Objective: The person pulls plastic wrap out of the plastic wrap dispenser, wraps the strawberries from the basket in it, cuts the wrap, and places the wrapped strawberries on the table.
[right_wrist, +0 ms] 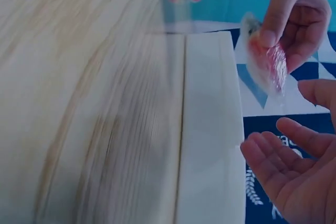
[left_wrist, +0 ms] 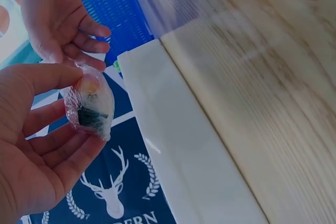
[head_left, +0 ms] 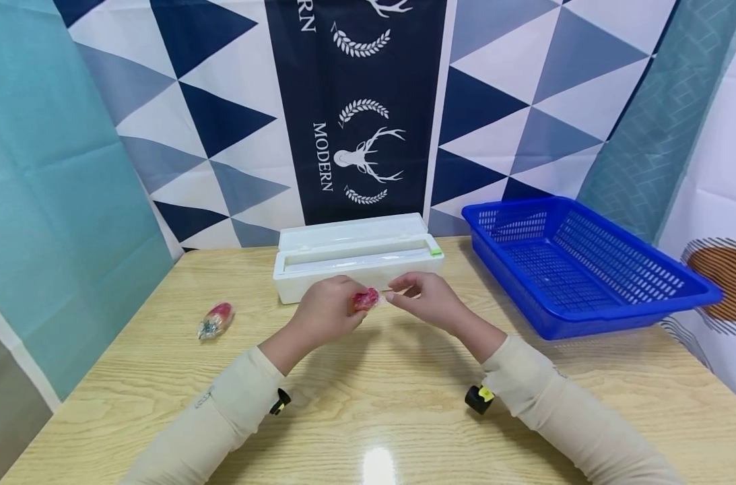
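Note:
My left hand (head_left: 325,306) pinches a small bundle in clear film (left_wrist: 92,103) between thumb and fingers, above the table near the white box. The bundle is red and pale, with a dark green patch showing in the left wrist view. Close to its other end, my right hand (head_left: 428,300) is held with loosely bent fingers and thumb apart, nothing between them in the right wrist view. A similar film-wrapped bundle (head_left: 216,320), red at one end and green at the other, lies on the table to the left.
Behind the hands stands a long white box (head_left: 319,286), its lid (head_left: 355,232) raised and a green piece (head_left: 436,252) at its right end. To the right is a blue perforated basket (head_left: 598,320). A patterned curtain (head_left: 228,121) hangs behind the wooden table (head_left: 337,404).

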{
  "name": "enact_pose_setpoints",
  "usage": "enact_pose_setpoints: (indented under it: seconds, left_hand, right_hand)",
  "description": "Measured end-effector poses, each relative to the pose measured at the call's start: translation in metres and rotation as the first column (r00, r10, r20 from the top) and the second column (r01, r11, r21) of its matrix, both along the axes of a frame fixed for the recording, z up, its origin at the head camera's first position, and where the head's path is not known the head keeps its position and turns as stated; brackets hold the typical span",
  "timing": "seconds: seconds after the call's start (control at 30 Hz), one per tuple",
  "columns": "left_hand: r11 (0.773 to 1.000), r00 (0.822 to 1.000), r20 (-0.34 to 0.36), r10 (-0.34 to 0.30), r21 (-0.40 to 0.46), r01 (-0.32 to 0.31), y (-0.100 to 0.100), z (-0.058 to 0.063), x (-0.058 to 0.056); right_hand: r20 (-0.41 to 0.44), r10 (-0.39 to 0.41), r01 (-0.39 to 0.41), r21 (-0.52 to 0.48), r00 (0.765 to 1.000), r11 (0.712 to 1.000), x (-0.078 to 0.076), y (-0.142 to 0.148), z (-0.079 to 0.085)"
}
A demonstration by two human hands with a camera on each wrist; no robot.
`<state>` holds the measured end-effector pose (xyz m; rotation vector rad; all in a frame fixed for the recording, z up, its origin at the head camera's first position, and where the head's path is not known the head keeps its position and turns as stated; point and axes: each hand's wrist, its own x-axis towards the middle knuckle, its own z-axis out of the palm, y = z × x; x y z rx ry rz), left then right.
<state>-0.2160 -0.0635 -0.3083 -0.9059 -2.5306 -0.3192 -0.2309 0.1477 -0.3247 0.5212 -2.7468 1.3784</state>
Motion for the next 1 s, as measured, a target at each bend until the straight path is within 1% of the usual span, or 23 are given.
enact_pose_setpoints:
  seconds: [0.03, 0.1, 0.2, 0.27, 0.33, 0.47, 0.63, 0.83, 1.0]
  left_hand:
    - [1.000, 1.000, 0.005, 0.002, 0.005, -0.002, -0.002, 0.000, 0.001]
    - [1.000, 1.000, 0.010, 0.012, 0.007, -0.012, -0.006, 0.002, 0.002]
    - [1.000, 1.000, 0.012, 0.024, 0.012, -0.024, -0.012, 0.003, 0.004]
    - [1.000, 1.000, 0.011, 0.028, 0.013, -0.028, -0.016, 0.003, 0.005]
    - [0.999, 0.999, 0.012, 0.035, 0.015, -0.036, -0.020, 0.004, 0.007]
    - [0.998, 0.998, 0.021, 0.060, 0.028, -0.061, -0.028, 0.004, 0.010]
    - [0.994, 0.994, 0.035, 0.104, 0.038, -0.106, -0.040, 0.003, 0.013]
    - [0.986, 0.985, 0.079, 0.156, 0.041, -0.159, -0.056, 0.000, 0.018]
    - [0.980, 0.974, 0.108, 0.198, 0.018, -0.201, -0.071, -0.004, 0.019]
  right_hand:
    - [-0.060, 0.006, -0.002, 0.065, 0.998, 0.998, 0.002, 0.001, 0.000]
    - [-0.168, 0.034, -0.005, 0.173, 0.985, 0.985, 0.005, 0.003, 0.001]
    - [-0.302, 0.092, 0.000, 0.292, 0.949, 0.957, 0.010, 0.004, 0.002]
    - [-0.358, 0.126, 0.002, 0.336, 0.925, 0.942, 0.012, 0.005, 0.003]
    - [-0.394, 0.155, 0.000, 0.364, 0.906, 0.931, 0.015, 0.005, 0.004]
    - [-0.425, 0.188, -0.004, 0.398, 0.886, 0.918, 0.020, 0.007, 0.005]
    - [-0.450, 0.201, 0.013, 0.428, 0.870, 0.904, 0.023, 0.012, 0.005]
    - [-0.456, 0.216, 0.008, 0.441, 0.863, 0.897, 0.026, 0.015, 0.006]
    - [-0.455, 0.222, 0.007, 0.449, 0.863, 0.893, 0.027, 0.017, 0.004]
